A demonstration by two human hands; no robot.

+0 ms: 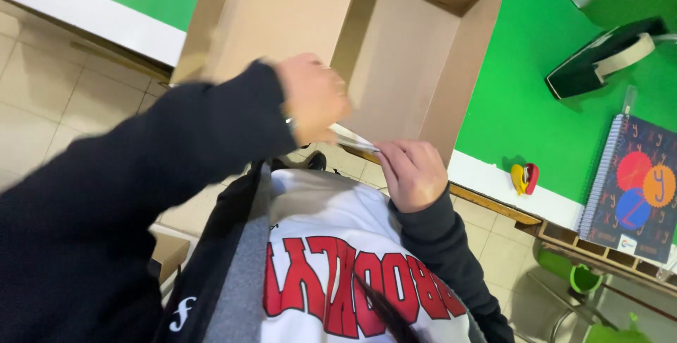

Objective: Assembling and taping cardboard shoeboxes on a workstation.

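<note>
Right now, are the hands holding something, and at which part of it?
Both hands pinch a thin pale flat piece beside the cardboard box: right hand at its right end, left hand, blurred, at its left end.

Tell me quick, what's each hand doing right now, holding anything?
Left hand: blurred, at the thin white flat piece; grip cannot be told.
Right hand: closed, fingers pinching that white flat piece, beside the open cardboard box.

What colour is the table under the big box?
Bright green table with a white edge, head view.
</note>
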